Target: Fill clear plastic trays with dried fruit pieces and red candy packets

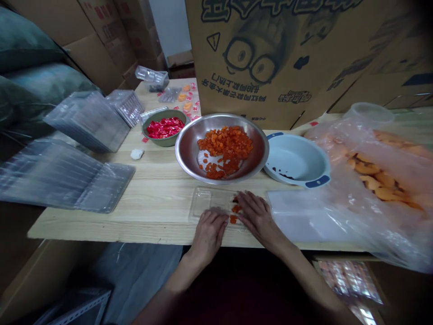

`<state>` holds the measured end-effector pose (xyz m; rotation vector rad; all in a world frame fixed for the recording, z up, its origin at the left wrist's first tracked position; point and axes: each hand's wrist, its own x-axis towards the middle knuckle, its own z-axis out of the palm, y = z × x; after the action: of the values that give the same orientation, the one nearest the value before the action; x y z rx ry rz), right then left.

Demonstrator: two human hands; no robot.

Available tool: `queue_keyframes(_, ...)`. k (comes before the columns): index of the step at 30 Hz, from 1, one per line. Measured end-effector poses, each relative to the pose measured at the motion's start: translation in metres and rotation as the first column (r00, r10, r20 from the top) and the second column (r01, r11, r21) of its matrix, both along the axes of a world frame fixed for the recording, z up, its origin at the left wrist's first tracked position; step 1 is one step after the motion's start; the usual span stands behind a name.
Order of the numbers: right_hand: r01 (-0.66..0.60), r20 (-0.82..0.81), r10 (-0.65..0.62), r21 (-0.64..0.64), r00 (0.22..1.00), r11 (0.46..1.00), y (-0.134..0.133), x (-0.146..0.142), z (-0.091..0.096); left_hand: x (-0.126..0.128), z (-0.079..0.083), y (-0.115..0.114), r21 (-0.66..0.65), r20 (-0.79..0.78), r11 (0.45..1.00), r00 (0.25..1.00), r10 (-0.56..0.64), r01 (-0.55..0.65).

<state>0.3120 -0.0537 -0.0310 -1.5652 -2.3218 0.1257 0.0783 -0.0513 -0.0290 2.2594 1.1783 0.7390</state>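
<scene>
A clear plastic tray with shallow compartments lies near the table's front edge. Orange pieces sit toward its right side, partly covered by my hands. My left hand is at the tray's front, fingers curled together beside the orange pieces; what they hold, if anything, is hidden. Over the tray's right end rests my right hand, its fingers stretched out and its fingertips by a dark piece and some orange ones. Just behind the tray, a steel bowl holds many small orange pieces.
To the right are a pale blue basin with dark bits and a plastic bag of orange-yellow pieces. A green bowl of red wrapped packets stands behind left. Stacked clear trays occupy the left. A large carton stands behind.
</scene>
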Motion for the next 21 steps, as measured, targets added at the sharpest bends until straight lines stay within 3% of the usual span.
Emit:
queue_keyframes(4,0.007,-0.034,-0.007,-0.024,0.999,1.0,-0.007,0.0,0.001,-0.002,-0.003,-0.002,0.013,0.049,0.999,0.998,-0.035,0.034)
queue_keyframes(9,0.051,-0.202,-0.036,0.074,0.979,0.996,-0.019,0.001,0.02,-0.008,-0.003,-0.007,0.02,0.17,1.0,0.985,-0.019,0.016)
queue_keyframes(13,0.036,-0.305,0.006,0.129,0.952,0.991,-0.038,-0.006,0.029,-0.032,0.008,0.006,0.08,0.292,0.99,0.953,0.085,-0.113)
queue_keyframes(15,-0.007,-0.303,0.055,0.159,0.952,0.987,-0.048,-0.01,0.026,-0.055,0.018,0.035,0.137,0.369,0.944,0.9,0.233,-0.3)
queue_keyframes(18,-0.079,-0.241,0.14,0.246,0.96,0.966,-0.051,-0.01,0.013,-0.096,0.042,0.112,0.208,0.463,0.765,0.75,0.473,-0.61)
queue_keyframes(19,-0.106,-0.227,0.174,0.283,0.958,0.953,-0.048,-0.008,0.007,-0.109,0.052,0.144,0.225,0.449,0.709,0.717,0.533,-0.668)
queue_keyframes(20,-0.133,-0.218,0.206,0.309,0.954,0.942,-0.044,-0.006,0.001,-0.121,0.062,0.176,0.241,0.39,0.691,0.72,0.574,-0.681)
queue_keyframes(21,-0.159,-0.215,0.237,0.328,0.947,0.931,-0.04,-0.005,-0.005,-0.13,0.071,0.209,0.236,0.254,0.707,0.745,0.617,-0.666)
